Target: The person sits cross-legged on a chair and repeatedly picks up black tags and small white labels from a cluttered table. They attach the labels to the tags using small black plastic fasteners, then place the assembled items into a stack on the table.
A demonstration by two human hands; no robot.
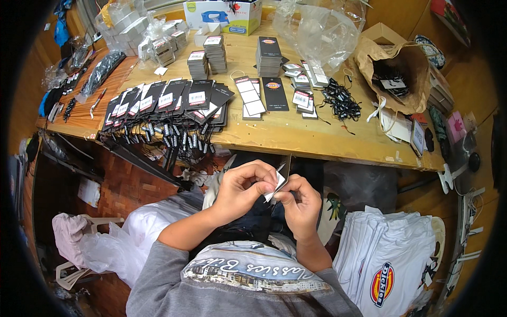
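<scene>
Left hand (245, 186) and right hand (299, 203) are clamping fingers (261, 187) on black card (285, 167) and white paper (280, 180); 1 brown paper bag (364, 59) is holding black strings (388, 73).

at the centre, a black-and-white tag (280, 181); at ten o'clock, the spread tags (218, 96), black with white labels (197, 98); at twelve, a white box (198, 20) with blue and green; at two, a brown paper bag (416, 68); at four, white shirts (362, 253) printed red, yellow and dark blue; at six, a grey shirt (153, 282); at nine, red-brown checkered floor (124, 179).
</scene>
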